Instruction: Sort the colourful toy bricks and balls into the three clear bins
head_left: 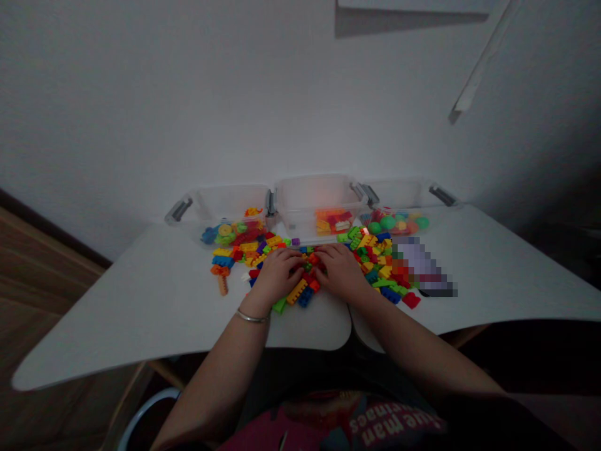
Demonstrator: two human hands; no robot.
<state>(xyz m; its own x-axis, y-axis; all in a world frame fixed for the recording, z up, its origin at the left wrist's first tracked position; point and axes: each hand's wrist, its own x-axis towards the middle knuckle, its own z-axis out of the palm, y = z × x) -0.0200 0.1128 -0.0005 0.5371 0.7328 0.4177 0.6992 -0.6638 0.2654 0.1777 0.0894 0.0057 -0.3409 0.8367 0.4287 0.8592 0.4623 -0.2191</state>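
Both of my hands rest in a spread pile of colourful plastic building bricks on the white table. My left hand [282, 270] has its fingers and thumb apart, touching bricks at the middle of the pile. Facing it from the right, my right hand [342, 270] also has its fingers apart over the bricks. Several small red bricks [313, 258] lie between the fingertips, partly hidden. Just below the hands are a yellow brick [297, 292] and a dark blue brick [306, 296]. A green brick [279, 305] lies near my left wrist.
Three clear plastic boxes stand against the wall: the left box [235, 195] holds mixed coloured pieces, the middle box [322, 191] orange and red bricks, the right box [399, 191] round pieces. A blurred-out flat object [425, 266] lies right of the pile. The white table [154, 300] has a curved front edge.
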